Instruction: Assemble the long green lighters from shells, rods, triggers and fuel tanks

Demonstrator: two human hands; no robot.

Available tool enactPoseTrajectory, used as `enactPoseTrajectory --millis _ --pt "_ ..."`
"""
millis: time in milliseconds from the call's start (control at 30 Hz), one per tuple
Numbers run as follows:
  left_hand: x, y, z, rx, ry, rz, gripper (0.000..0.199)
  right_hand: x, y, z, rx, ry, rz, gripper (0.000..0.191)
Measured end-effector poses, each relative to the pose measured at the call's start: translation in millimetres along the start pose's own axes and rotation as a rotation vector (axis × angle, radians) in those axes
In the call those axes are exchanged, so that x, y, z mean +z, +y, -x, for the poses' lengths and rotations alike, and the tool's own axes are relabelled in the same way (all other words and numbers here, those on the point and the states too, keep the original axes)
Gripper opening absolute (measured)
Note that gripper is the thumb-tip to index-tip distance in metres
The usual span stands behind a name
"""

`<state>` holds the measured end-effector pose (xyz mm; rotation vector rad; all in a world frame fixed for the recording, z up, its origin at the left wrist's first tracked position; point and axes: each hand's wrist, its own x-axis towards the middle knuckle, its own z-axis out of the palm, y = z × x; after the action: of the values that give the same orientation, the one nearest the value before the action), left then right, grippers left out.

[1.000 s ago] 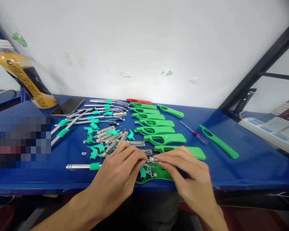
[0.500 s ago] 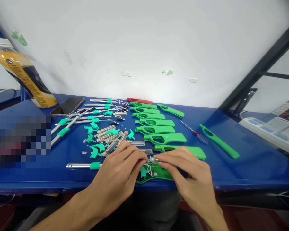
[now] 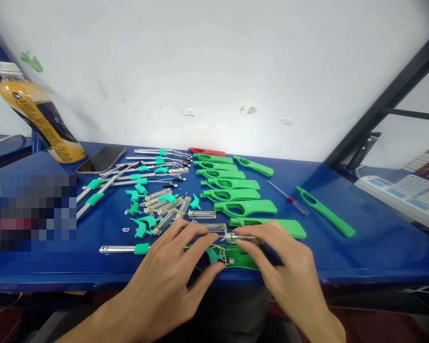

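Note:
Between its thumb and fingers, my right hand holds a clear lighter tank lying lengthwise. My left hand has thumb and index finger apart, its fingertips beside the tank's left end and over the white wires; nothing is seen gripped in it. Beneath both hands lies a green handle shell at the table's front edge, with wires and a teal part inside. A metal tube with a teal piece extends to the left of my left hand.
Several clear tanks, loose teal parts and wired tubes lie left of centre. Green handles form a column behind my hands. A screwdriver lies to the right; a phone and bottle are at back left.
My left thumb and index finger have parted and moved off the tank's end. More of the clear tank now shows in my right hand.

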<state>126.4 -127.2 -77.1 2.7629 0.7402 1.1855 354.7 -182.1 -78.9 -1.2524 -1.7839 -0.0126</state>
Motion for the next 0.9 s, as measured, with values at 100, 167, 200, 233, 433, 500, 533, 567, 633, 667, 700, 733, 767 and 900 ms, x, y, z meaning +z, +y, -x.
enactPoseTrajectory --millis 100,167,200,233,433,500,533,567,633,667,700,733,767,900 --pt "0.9 -0.2 0.0 -0.001 -0.011 0.016 0.018 -1.9 -0.2 1.9 0.025 -0.015 0.064 0.009" --pt "1.6 -0.4 -0.7 -0.008 -0.020 0.038 0.017 -3.2 0.4 4.4 0.038 -0.029 0.110 0.011" --pt "1.7 -0.4 -1.1 -0.010 -0.024 0.048 0.016 -3.8 0.9 5.9 0.040 -0.040 0.125 0.012" --pt "1.6 -0.3 -1.3 -0.010 -0.025 0.053 0.016 -4.4 1.5 7.4 0.037 -0.051 0.136 0.013" --pt "0.2 0.0 -0.9 0.009 -0.034 0.055 0.016 -7.6 3.3 14.0 -0.002 -0.120 0.147 0.016" --pt "0.4 -0.2 -0.9 0.006 -0.041 0.063 0.016 -8.4 2.9 14.6 0.000 -0.132 0.142 0.018" --pt "0.5 -0.3 -1.0 0.005 -0.041 0.068 0.015 -8.7 2.6 14.7 0.002 -0.137 0.139 0.019" --pt "0.6 -0.3 -1.2 0.005 -0.038 0.071 0.015 -8.8 2.4 14.7 0.000 -0.140 0.137 0.019" --pt "0.7 -0.1 -1.4 0.008 -0.028 0.077 0.014 -9.0 2.1 14.8 -0.005 -0.151 0.139 0.020" --pt "0.7 0.1 -1.5 0.008 -0.026 0.082 0.015 -9.0 2.1 14.9 -0.007 -0.155 0.143 0.020" --pt "0.9 0.1 -1.6 0.007 -0.026 0.088 0.015 -9.2 2.1 15.0 -0.004 -0.159 0.150 0.021" --pt "1.1 0.1 -1.6 0.005 -0.025 0.095 0.015 -9.3 2.2 15.2 -0.003 -0.162 0.157 0.021" --pt "1.4 -0.1 -1.7 0.003 -0.023 0.100 0.014 -9.6 2.4 15.4 -0.003 -0.165 0.164 0.021" --pt "2.9 -1.8 -1.9 0.008 -0.007 0.080 0.016 -11.0 3.6 16.2 -0.026 -0.172 0.165 0.021"
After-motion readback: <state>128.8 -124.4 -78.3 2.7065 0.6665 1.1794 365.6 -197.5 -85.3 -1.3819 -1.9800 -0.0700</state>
